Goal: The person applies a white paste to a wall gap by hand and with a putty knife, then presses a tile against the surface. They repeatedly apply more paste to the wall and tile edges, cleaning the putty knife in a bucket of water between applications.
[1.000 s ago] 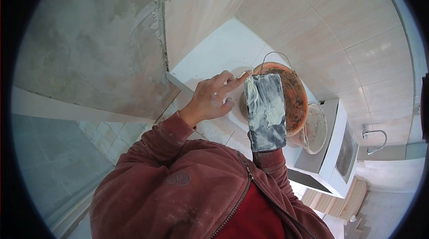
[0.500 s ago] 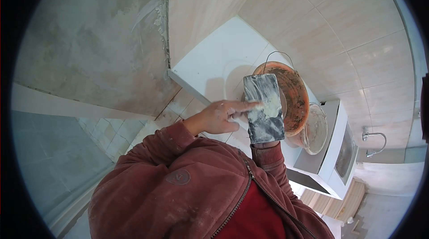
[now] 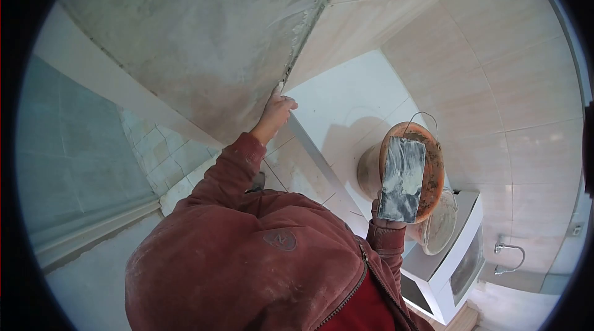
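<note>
My left hand reaches up to the lower end of the rough joint between the grey plastered wall and the tiled wall. Its extended index finger has pale paste on the tip and touches the joint; the other fingers are partly curled. My right hand holds a dark flat rectangular board from below, most of its fingers hidden. White paste is smeared on the board, with a thicker lump near the middle. Behind the board stands an orange-rimmed bucket with a wire handle.
A white ledge runs below the tiled wall. A second, paste-coated bucket stands beside a white sink unit. A metal tap is on the wall at the right. Floor tiles show below the ledge.
My left hand has left the board's paste and moved up and left to the wall joint. The view has shifted, so board and buckets appear lower and further right.
</note>
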### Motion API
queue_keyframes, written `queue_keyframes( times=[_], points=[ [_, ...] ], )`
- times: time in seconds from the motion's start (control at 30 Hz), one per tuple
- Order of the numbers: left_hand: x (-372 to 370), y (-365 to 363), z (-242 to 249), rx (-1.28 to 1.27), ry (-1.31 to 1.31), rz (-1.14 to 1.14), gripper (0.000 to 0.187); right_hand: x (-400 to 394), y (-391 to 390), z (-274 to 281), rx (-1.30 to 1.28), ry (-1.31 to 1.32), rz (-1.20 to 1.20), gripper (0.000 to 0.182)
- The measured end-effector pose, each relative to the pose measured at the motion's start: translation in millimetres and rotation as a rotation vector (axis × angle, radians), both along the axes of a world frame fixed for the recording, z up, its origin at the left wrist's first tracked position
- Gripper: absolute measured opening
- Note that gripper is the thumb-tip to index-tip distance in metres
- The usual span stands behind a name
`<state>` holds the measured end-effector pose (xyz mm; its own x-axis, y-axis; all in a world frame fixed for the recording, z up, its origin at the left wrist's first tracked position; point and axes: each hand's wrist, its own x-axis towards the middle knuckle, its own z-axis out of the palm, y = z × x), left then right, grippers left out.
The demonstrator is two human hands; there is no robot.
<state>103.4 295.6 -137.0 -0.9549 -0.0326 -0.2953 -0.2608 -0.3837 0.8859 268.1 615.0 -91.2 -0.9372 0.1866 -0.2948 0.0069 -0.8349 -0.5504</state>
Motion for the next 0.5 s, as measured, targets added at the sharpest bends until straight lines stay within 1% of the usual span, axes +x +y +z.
queue_keyframes(
  times=[0.03,0.1,0.13,0.2,0.33,0.4,0.43,0.5],
  points=[
    [-3,-1,-6,0.004,0.005,0.008,0.044,0,0,1,0.004,0.005,0.008,0.032],
    [-9,-1,-11,-0.025,-0.074,-0.034,0.025,-1,-9,15,0.049,0.027,0.048,0.033],
    [-12,1,-14,-0.023,-0.072,-0.029,0.025,-3,-9,16,0.051,0.029,0.053,0.033],
    [-15,5,-7,-0.019,-0.047,0.017,0.019,-7,-8,12,0.093,-0.061,-0.088,0.034],
    [-24,4,4,0.048,-0.018,-0.018,0.016,-7,-1,0,0.082,-0.040,-0.124,0.035],
    [-30,5,15,0.060,-0.039,0.043,0.008,-4,3,-4,0.068,-0.045,-0.134,0.035],
    [-33,6,17,0.062,-0.037,0.040,0.008,-3,5,-6,0.069,-0.043,-0.137,0.035],
    [-44,7,22,0.029,-0.110,0.004,0.014,-3,12,-11,0.093,0.056,-0.028,0.036]
  ],
)
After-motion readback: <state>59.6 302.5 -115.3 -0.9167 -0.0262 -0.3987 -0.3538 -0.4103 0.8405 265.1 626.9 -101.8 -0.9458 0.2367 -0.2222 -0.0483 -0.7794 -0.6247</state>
